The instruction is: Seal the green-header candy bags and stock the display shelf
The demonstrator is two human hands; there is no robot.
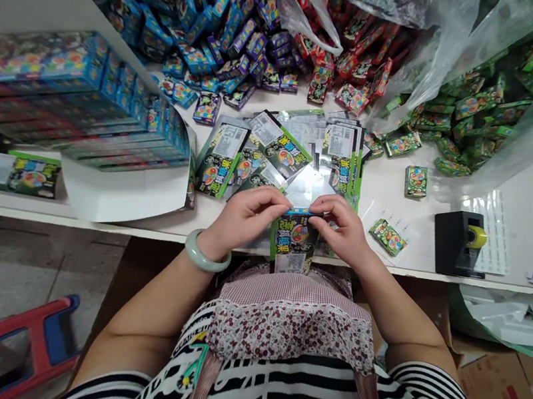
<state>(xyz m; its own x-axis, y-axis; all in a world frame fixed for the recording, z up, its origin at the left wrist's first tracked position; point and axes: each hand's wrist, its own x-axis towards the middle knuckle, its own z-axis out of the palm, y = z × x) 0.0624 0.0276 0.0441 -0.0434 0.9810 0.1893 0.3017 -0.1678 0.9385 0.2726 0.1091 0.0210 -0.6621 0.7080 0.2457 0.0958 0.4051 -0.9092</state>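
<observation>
My left hand [254,216] and my right hand [341,230] meet near the table's front edge, fingers closed in a pinch. Between their fingertips lies a small blue box [299,211], seen edge-on and gripped at both ends. Directly below it, a black and green printed packet [294,239] hangs over the table edge; whether the box touches it or sits in it I cannot tell. Just beyond the hands spreads a pile of similar printed packets [222,159] with clear plastic parts. A green bracelet [207,252] circles my left wrist.
Heaps of blue boxes [183,24], purple boxes [244,37], red boxes [365,53] and bagged green boxes [481,119] line the back. Stacked blue boxes [75,95] stand left. At right are loose green boxes [388,237] and a black tape dispenser [457,242].
</observation>
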